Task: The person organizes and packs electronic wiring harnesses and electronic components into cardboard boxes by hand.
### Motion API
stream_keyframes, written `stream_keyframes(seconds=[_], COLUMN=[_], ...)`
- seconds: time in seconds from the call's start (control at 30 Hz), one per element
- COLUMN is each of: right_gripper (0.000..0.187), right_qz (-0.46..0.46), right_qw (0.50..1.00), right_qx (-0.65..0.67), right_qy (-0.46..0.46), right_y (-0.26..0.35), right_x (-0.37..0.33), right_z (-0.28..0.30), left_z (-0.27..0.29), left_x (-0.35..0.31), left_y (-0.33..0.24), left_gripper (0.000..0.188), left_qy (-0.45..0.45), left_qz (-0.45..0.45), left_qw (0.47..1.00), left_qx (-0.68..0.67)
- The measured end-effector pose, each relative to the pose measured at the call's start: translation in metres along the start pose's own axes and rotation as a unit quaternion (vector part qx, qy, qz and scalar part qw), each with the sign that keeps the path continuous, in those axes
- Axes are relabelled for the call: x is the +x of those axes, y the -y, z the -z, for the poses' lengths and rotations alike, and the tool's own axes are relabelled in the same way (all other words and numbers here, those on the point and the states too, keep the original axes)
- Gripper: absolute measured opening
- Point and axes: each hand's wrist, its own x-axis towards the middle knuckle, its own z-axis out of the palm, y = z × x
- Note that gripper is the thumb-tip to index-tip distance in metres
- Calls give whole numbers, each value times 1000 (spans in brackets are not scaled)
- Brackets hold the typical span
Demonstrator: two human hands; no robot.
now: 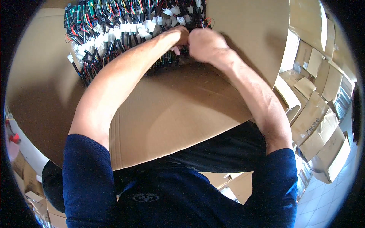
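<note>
Head view: the left hand (180, 35) and right hand (207, 45) worked close together at top centre, their grip impossible to tell, beside white-plugged wire harnesses (127, 29), upper left; tugging risked snagging the crowded leads.

Wire bundles (131, 28) up front, cardboard (171, 106) nearer (also L & R); L hand (178, 36) at bundles' R end, R hand (207, 45) beside it; boxes (313, 117) far R.
</note>
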Motion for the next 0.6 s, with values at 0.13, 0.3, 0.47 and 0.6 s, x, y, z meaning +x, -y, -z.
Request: stream_keyframes(seconds=[0.13, 0.3, 0.47, 0.6], right_gripper=[18, 20, 23, 27], right_qz=[-65, -46, -58, -84], right_qw=[989, 989, 987, 994], right_qx=[-12, 13, -19, 44], right_qy=[-132, -138, -149, -63], right_y=[-49, -84, -61, -75], right_x=[26, 56, 49, 47], right_z=[-11, -70, -56, -41], left_z=[-18, -13, -21, -35], left_x=[1, -12, -39, -47], left_y=[-11, -10, 13, -5], left_gripper=[44, 41, 34, 10], left_qy=[-56, -30, -158, -391], left_qz=[-16, 25, -112, -434], left_qw=[997, 997, 964, 777], left_qx=[52, 72, 185, 236])
